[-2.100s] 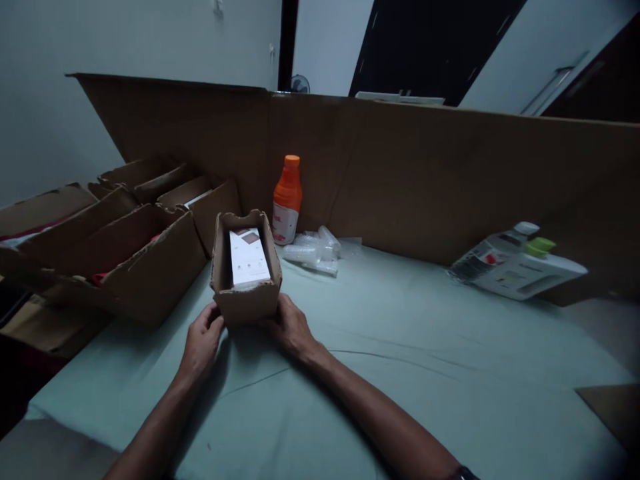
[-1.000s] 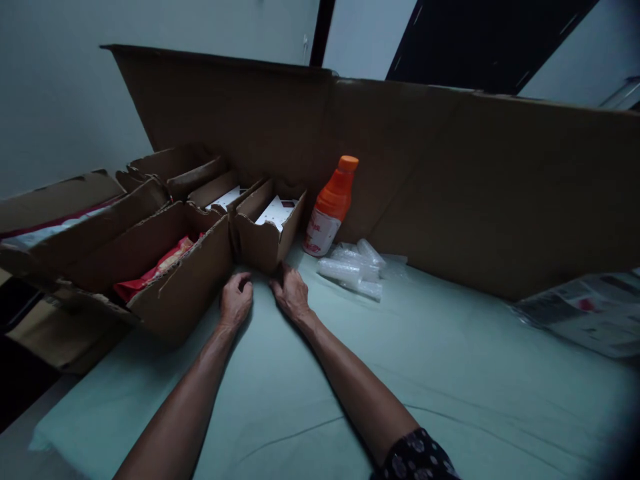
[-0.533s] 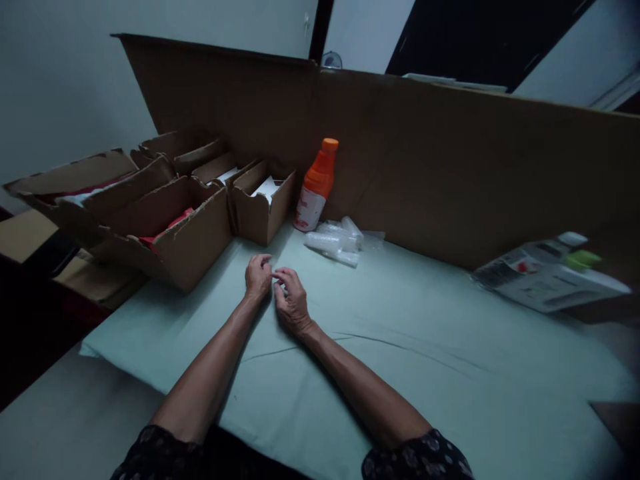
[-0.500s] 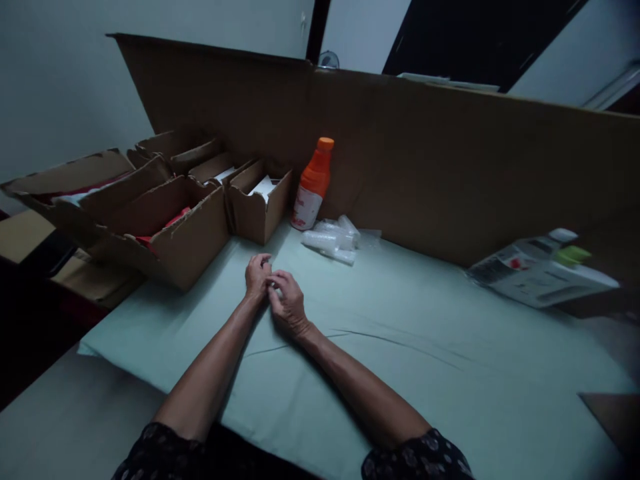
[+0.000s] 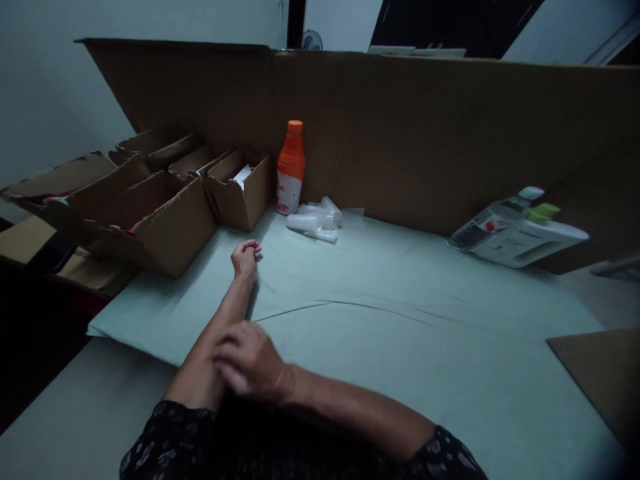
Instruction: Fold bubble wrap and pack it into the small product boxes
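Note:
My left hand (image 5: 245,255) rests on the pale green cloth (image 5: 400,313) with its fingers curled into a loose fist and nothing in it. It lies a little in front of a small open cardboard box (image 5: 238,193) that holds a white carton. My right hand (image 5: 247,363) lies near my body on my left forearm, fingers together and flat against the arm. An orange bottle (image 5: 289,168) stands right of the small box, with a bag of clear plastic tubes (image 5: 315,219) beside it.
Several larger open cardboard boxes (image 5: 150,213) stand at the left. A tall cardboard wall (image 5: 425,127) runs along the back. White containers with a green cap (image 5: 520,230) lie at the far right. A brown cardboard piece (image 5: 600,373) sits at the near right.
Both hands left the small box after pushing it back beside the other boxes. My right hand then drew back from my left hand onto my left forearm; the left hand stayed on the cloth.

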`<action>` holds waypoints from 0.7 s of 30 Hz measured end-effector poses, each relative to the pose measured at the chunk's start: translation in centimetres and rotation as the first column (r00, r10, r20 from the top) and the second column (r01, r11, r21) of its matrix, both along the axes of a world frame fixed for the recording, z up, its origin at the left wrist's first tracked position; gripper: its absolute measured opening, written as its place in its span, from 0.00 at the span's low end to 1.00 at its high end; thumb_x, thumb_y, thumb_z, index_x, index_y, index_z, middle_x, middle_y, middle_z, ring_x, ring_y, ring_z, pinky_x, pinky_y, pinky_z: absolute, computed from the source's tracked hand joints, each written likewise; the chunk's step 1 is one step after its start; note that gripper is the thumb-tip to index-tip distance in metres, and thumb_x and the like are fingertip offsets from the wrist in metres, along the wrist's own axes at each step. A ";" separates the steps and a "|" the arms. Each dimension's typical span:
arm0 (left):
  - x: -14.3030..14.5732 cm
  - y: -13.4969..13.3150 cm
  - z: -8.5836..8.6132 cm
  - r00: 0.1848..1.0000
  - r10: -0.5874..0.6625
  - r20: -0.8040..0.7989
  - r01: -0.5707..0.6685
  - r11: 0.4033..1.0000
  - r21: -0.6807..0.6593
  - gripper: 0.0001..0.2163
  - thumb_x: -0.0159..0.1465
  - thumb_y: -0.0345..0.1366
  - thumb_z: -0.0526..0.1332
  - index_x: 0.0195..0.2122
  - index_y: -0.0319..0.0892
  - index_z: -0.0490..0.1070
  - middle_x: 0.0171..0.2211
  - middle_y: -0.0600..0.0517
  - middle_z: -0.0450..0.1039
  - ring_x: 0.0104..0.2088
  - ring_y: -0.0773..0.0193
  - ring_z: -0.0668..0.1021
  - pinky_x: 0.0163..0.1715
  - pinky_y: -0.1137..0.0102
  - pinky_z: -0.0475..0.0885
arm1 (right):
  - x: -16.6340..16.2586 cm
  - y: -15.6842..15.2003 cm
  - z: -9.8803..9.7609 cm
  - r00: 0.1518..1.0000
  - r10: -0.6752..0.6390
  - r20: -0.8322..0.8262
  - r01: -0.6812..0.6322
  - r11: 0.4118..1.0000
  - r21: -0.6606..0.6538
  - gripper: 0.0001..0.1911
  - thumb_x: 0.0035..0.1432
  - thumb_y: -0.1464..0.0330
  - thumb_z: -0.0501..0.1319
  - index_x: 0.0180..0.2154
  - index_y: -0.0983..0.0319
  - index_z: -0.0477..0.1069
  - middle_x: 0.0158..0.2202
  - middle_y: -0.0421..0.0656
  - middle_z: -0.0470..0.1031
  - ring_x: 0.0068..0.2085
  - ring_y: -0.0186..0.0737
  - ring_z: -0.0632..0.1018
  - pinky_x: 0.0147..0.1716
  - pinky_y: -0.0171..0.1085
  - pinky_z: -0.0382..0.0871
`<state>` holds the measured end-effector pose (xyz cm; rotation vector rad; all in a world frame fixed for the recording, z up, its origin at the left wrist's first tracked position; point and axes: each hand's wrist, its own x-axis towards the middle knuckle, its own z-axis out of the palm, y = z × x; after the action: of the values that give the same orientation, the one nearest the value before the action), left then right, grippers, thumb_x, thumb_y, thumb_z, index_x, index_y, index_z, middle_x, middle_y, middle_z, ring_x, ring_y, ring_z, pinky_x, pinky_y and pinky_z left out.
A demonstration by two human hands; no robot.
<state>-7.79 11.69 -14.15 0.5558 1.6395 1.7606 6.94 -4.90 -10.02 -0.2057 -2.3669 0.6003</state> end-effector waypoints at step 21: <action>2.2 -2.9 0.8 0.893 -0.108 0.437 0.038 0.985 0.167 0.17 0.69 0.41 0.62 0.55 0.40 0.70 0.52 0.45 0.73 0.47 0.57 0.78 0.46 0.57 0.77 | -0.5 8.0 0.1 0.933 -0.097 0.347 0.033 0.982 0.185 0.20 0.69 0.61 0.58 0.60 0.55 0.71 0.65 0.42 0.69 0.69 0.46 0.63 0.67 0.51 0.48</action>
<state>-5.60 8.77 -13.36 0.2479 1.1572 1.8047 6.48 3.13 -9.91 -0.3358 -2.7335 0.3383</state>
